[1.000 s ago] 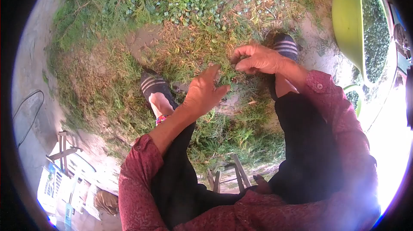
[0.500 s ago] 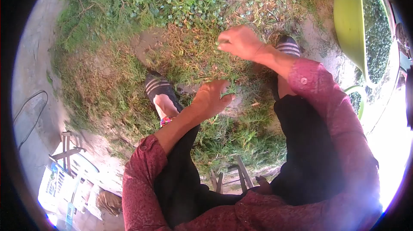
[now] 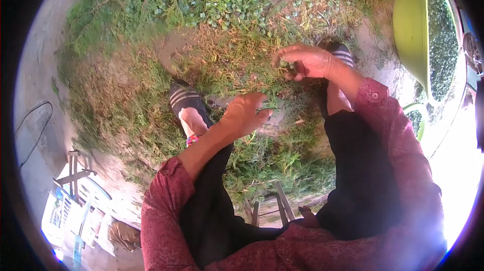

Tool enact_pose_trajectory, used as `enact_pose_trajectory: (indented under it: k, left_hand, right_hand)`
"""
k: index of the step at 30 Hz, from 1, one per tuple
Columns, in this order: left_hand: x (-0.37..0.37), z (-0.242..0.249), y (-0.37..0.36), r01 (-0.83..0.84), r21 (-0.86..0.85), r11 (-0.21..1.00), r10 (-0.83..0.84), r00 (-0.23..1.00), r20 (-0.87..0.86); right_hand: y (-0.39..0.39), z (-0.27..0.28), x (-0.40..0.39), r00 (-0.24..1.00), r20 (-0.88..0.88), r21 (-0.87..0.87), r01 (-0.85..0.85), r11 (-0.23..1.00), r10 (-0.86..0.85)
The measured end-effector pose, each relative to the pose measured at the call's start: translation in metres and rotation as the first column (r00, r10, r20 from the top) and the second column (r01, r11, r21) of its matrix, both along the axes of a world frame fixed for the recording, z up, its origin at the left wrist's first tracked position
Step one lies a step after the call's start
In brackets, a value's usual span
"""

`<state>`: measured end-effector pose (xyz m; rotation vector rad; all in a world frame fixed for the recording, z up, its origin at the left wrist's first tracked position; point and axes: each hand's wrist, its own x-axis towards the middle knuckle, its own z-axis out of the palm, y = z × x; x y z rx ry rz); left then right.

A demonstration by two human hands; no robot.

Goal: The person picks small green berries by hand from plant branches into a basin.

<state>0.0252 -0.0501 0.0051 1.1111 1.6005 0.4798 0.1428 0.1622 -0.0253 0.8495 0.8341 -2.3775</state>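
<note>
Right hand (image 3: 307, 63): curled around small green cones (image 3: 286, 64), raised; left hand (image 3: 245, 114): loosely open, empty, lower, nearer the cut sprigs (image 3: 262, 155) on the ground

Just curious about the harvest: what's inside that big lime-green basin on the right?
The lime-green basin is filled nearly to its rim with small round green berries. How deep the pile goes is hidden, and the frame edge cuts off the far side.

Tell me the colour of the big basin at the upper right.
The basin is lime green, filled with small dark green pieces; the head view shows it.
</note>
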Motion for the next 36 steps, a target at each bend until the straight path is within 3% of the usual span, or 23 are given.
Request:
enact_pose_trajectory:
  k: [3,5,8,10,14,16,17,19,22,23,24,25,26,27,28,29,31,32,34,36]
  left_hand:
    - [0.001,-0.002,-0.001,0.009,0.034,0.999,-0.008,1.000,-0.021]
    - [0.000,-0.004,-0.001,0.001,0.083,0.997,0.002,0.999,-0.036]
    - [-0.007,-0.001,0.006,-0.016,0.014,1.000,0.017,0.999,-0.032]
    - [-0.007,0.007,0.012,-0.295,-0.058,0.954,0.297,0.954,0.027]
    - [-0.007,0.010,0.019,-0.391,-0.031,0.920,0.391,0.920,0.014]
    - [-0.003,0.002,0.018,-0.543,0.128,0.830,0.533,0.839,0.108]
    - [-0.007,0.000,0.016,-0.546,0.129,0.828,0.536,0.838,0.106]
    - [-0.019,0.008,0.018,-0.423,-0.413,0.806,0.572,0.737,0.360]
    - [-0.022,-0.004,0.003,-0.384,-0.521,0.762,0.624,0.651,0.433]
    - [-0.021,-0.003,0.001,-0.384,-0.521,0.762,0.624,0.650,0.434]
    - [-0.021,0.001,0.002,-0.322,-0.520,0.791,0.554,0.737,0.386]
    - [-0.020,0.003,0.002,-0.257,-0.523,0.813,0.474,0.814,0.336]
    - [-0.017,0.000,-0.001,-0.255,-0.523,0.813,0.473,0.814,0.338]
    - [-0.013,-0.003,-0.002,-0.167,-0.347,0.923,0.265,0.929,0.257]
    - [-0.011,-0.005,-0.002,-0.036,-0.174,0.984,0.059,0.990,0.128]
    - [-0.010,-0.006,-0.003,-0.037,-0.175,0.984,0.060,0.990,0.128]
    - [-0.011,0.003,0.000,-0.031,-0.188,0.982,0.042,0.998,0.054]
    - [-0.012,0.003,0.000,-0.030,-0.189,0.982,0.041,0.998,0.054]
    - [-0.013,0.001,0.000,-0.108,-0.246,0.963,0.139,0.984,0.113]
    - [-0.014,-0.003,0.000,-0.088,-0.239,0.967,0.115,0.988,0.103]
  right_hand:
    - [-0.003,-0.012,-0.004,0.999,-0.053,-0.083,-0.007,0.997,0.003]
    - [-0.003,-0.012,-0.008,0.998,-0.065,-0.045,-0.011,0.999,0.008]
    - [-0.004,-0.007,-0.012,0.999,-0.041,-0.012,0.005,1.000,-0.006]
    - [-0.008,-0.004,-0.011,1.000,-0.004,-0.019,0.031,0.999,-0.031]
    - [-0.025,-0.001,-0.013,1.000,0.003,-0.039,0.019,0.999,-0.019]
    - [-0.036,0.005,-0.017,0.999,0.020,-0.004,-0.045,0.999,0.045]
    - [-0.037,0.009,-0.019,0.999,0.017,-0.004,-0.048,0.999,0.049]
    - [-0.037,0.022,-0.024,0.930,-0.100,0.154,-0.336,0.929,0.353]
    - [-0.026,0.022,-0.023,0.920,-0.040,0.392,-0.344,0.854,0.389]
    - [-0.022,0.012,-0.022,0.932,0.008,0.497,-0.318,0.807,0.362]
    - [-0.020,0.000,-0.023,0.936,-0.025,0.662,-0.248,0.707,0.352]
    - [-0.018,-0.007,-0.025,0.936,-0.023,0.662,-0.249,0.707,0.351]
    - [-0.018,-0.015,-0.029,0.888,-0.079,0.883,-0.149,0.445,0.454]
    - [-0.020,-0.016,-0.035,0.822,-0.091,0.990,0.011,0.143,0.562]
    - [-0.026,-0.015,-0.041,0.856,-0.026,0.991,-0.047,0.128,0.516]
    - [-0.031,-0.017,-0.048,0.856,-0.027,0.991,-0.046,0.129,0.516]
    - [-0.039,-0.024,-0.056,0.843,0.154,0.988,-0.137,-0.072,0.515]
    - [-0.042,-0.025,-0.054,0.844,0.154,0.988,-0.137,-0.071,0.514]
    - [-0.047,-0.022,-0.051,0.759,0.306,0.952,-0.234,-0.197,0.574]
    - [-0.051,-0.030,-0.048,0.743,0.320,0.946,-0.216,-0.243,0.587]
